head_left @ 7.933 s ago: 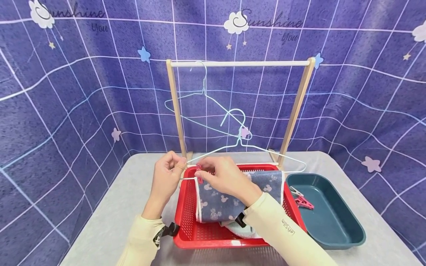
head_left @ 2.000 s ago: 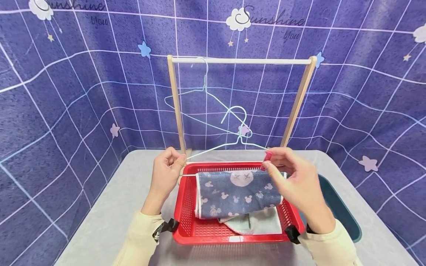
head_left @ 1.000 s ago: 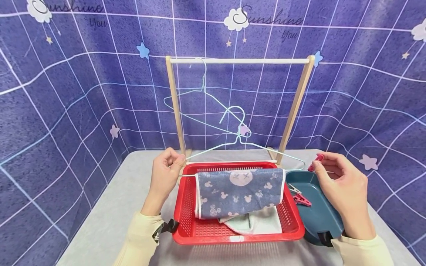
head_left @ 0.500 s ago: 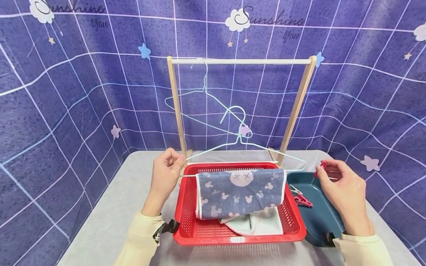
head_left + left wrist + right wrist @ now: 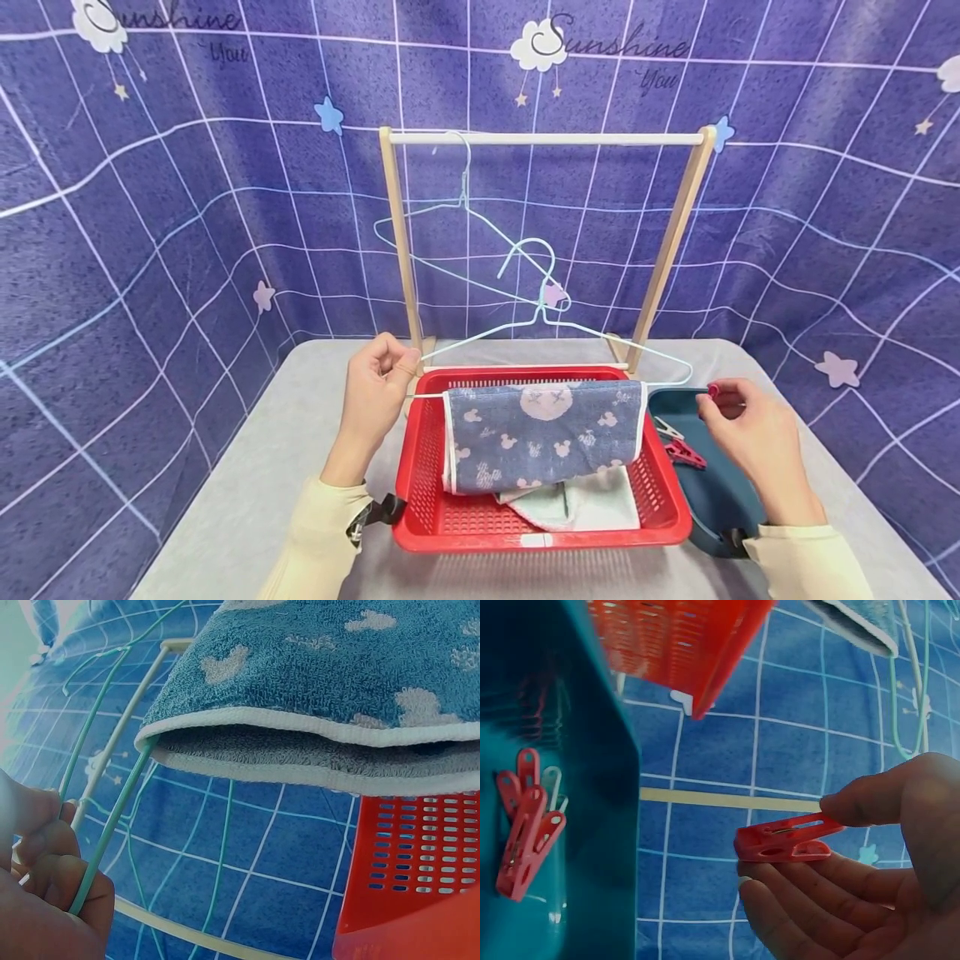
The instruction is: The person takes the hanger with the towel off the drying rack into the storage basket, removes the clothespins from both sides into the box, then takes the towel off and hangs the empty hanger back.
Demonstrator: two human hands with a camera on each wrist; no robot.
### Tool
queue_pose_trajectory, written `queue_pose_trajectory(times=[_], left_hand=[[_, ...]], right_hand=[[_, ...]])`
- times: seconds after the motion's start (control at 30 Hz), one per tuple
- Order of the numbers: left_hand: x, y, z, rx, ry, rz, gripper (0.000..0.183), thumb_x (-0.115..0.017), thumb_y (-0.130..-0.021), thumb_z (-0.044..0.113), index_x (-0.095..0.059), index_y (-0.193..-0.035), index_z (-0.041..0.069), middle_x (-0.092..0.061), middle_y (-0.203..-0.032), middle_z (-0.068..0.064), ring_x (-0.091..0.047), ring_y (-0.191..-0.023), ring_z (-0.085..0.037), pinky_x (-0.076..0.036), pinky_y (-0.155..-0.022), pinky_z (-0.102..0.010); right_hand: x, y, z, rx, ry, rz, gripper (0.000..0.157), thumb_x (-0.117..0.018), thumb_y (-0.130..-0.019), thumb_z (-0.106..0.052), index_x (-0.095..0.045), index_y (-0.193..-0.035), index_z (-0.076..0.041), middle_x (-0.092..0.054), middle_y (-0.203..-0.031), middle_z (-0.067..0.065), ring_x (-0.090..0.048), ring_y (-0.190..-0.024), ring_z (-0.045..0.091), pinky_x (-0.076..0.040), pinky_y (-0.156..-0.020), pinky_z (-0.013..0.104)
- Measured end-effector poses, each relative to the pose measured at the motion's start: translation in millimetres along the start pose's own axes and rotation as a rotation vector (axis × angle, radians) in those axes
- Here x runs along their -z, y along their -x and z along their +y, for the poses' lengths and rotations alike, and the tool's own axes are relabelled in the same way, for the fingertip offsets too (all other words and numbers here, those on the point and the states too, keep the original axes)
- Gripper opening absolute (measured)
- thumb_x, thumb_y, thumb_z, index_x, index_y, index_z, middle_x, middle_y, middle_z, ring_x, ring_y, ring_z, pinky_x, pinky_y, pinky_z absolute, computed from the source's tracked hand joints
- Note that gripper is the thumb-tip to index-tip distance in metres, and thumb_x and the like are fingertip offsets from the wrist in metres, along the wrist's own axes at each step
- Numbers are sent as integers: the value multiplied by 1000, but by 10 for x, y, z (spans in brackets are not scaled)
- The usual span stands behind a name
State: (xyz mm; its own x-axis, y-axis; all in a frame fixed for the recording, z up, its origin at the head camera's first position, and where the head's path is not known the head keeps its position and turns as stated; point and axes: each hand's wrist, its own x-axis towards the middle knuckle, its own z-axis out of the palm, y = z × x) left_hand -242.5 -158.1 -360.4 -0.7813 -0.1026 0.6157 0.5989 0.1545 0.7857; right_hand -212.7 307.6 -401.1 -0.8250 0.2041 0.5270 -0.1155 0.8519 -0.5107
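Observation:
My left hand (image 5: 377, 400) pinches the left end of a pale green wire hanger (image 5: 487, 334). Folded over the hanger's bottom bar is a blue towel (image 5: 546, 442) with pale mouse-head prints and white edging; the left wrist view shows the bar running inside its fold. No clothespin shows on the towel. Between thumb and fingers my right hand (image 5: 765, 446) pinches a red clothespin (image 5: 780, 841), near the far right edge of the dark teal basin (image 5: 712, 496). Inside the basin lie several red clothespins (image 5: 526, 836) and a white clothespin (image 5: 669, 429).
A red perforated basket (image 5: 540, 542) stands beneath the towel, with a pale cloth (image 5: 600, 504) in it. Behind it rises a wooden rack (image 5: 678, 225) with a white rail (image 5: 547, 139); a second hanger (image 5: 463, 204) hangs there. The basin touches or nearly touches the basket's right side.
The red clothespin, at the towel's left corner earliest, has travelled right past the towel in my right hand, then dipped slightly toward the basin. My left hand stays on the hanger.

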Motion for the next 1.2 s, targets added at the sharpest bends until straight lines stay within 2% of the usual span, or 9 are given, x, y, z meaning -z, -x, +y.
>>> queue_pose_trajectory(times=[0.13,0.23,0.6,0.8,1.03,1.2], left_hand=[[-2,-4,-5,-1,1,0,18,-66,-95,-4,-60,-79,-1,-49,-58,1,-37,-54,-8,-30,-52,-25],[-2,-7,-5,-3,-6,3,18,-66,-96,-4,-61,-78,-1,-47,-58,1,-37,-55,-8,-30,-53,-25],[4,-2,3,-2,-10,6,18,-66,-95,-5,-60,-78,-1,-46,-58,0,-38,-56,-8,-30,-52,-24],[-1,-3,2,5,-10,4,19,-66,-95,-4,-60,-78,0,-45,-58,-1,-38,-56,-9,-31,-53,-24],[-1,-7,-7,5,-13,5,18,-66,-95,-4,-61,-78,0,-45,-58,0,-38,-56,-9,-31,-53,-24],[-4,-6,-1,2,-10,4,19,-66,-96,-2,-61,-79,0,-46,-59,0,-39,-56,-9,-32,-53,-24]], right_hand=[[-47,17,60,41,42,-40,24,-75,-89,-27,-72,-101,-7,-75,-85,9,-67,-73,19,-47,-67,37],[-75,36,95,44,71,-101,23,-75,-88,-26,-71,-99,-6,-74,-83,8,-68,-75,27,-48,-67,42],[-64,10,116,4,144,-330,27,-75,-87,-26,-70,-99,-3,-72,-84,8,-67,-79,30,-51,-71,48],[-62,-4,120,-16,157,-385,29,-75,-87,-26,-69,-100,-2,-71,-84,8,-66,-78,28,-53,-72,50],[-54,-22,130,-27,164,-449,35,-76,-86,-25,-69,-109,1,-75,-91,14,-70,-89,40,-52,-78,57],[-55,-7,141,-25,169,-466,37,-75,-87,-27,-70,-111,1,-75,-92,14,-69,-91,42,-52,-79,58]])
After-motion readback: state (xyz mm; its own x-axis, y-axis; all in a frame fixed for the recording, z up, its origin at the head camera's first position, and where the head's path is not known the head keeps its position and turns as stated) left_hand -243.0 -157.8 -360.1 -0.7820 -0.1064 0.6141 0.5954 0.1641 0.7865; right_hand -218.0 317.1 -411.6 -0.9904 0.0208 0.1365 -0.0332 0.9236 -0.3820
